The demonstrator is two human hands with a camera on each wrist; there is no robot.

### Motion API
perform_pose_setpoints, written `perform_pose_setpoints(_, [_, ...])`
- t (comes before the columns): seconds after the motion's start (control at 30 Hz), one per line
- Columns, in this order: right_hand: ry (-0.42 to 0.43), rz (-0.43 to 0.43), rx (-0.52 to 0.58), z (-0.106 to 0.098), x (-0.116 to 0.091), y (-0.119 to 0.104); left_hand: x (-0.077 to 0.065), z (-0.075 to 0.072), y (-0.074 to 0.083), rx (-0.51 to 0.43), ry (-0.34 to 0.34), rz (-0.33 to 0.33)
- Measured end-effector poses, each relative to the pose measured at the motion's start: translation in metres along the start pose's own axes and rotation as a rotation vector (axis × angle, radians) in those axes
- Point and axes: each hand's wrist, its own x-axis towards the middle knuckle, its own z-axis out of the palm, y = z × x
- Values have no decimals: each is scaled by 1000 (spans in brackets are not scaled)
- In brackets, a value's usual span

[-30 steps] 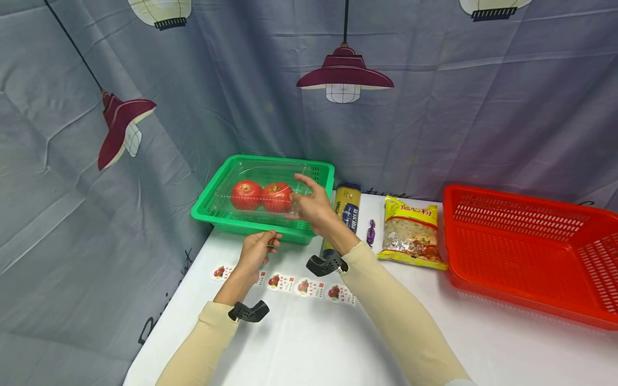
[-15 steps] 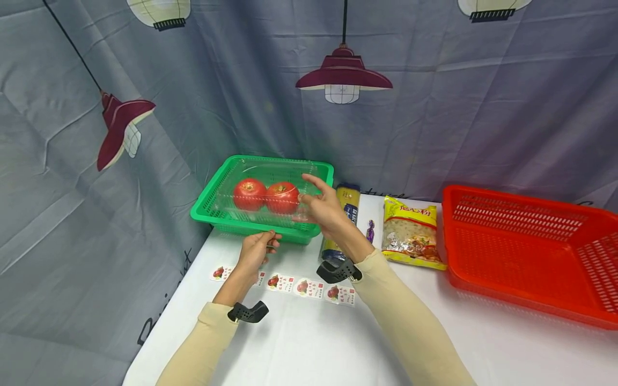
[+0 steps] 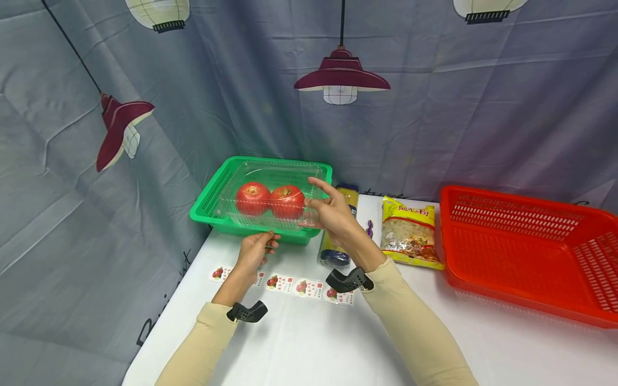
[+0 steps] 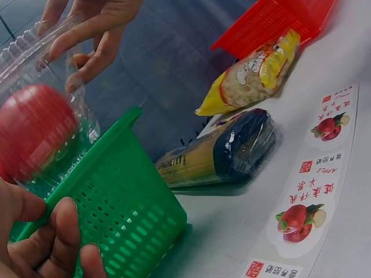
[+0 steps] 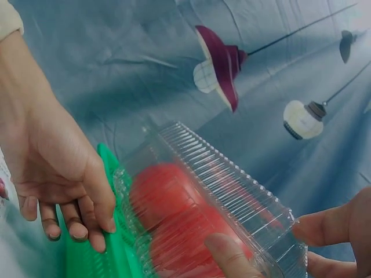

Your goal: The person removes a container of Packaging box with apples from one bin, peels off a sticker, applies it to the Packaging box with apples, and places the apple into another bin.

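Note:
A clear plastic clamshell box (image 3: pixel 272 177) with two red apples (image 3: pixel 253 198) inside is over the green basket (image 3: pixel 199 212). My right hand (image 3: pixel 336 215) grips the box at its right end; in the right wrist view its thumb lies across the plastic near the apples. My left hand (image 3: pixel 253 253) pinches the near rim of the basket between thumb and fingers, as the left wrist view shows. The box looks tilted and raised at the right end. Whether its far end touches the basket is hard to tell.
A strip of apple stickers (image 3: pixel 279 282) lies in front of the basket. To its right are a spaghetti pack (image 3: pixel 334 252), a purple-wrapped candy (image 3: pixel 369 229), a yellow food bag (image 3: pixel 407 233) and a red basket (image 3: pixel 507 257). A grey curtain (image 3: pixel 410 134) hangs behind the table.
My right hand has moved right and slightly toward me with the box of apples. My left hand has stayed on the basket's rim.

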Motion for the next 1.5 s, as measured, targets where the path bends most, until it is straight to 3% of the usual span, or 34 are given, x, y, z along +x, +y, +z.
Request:
perform_pose_setpoints(0.5, [-26,-29,-16,-12,-22,-2,-2,1,1,15,18,-2])
perform_pose_setpoints(1.07, [7,-32,-60,-36,-48,-6,-2,0,0,52,30,-9])
perform_pose_setpoints(1.5, [13,-44,-31,-54,-72,-9,-2,0,-2,51,31,-15])
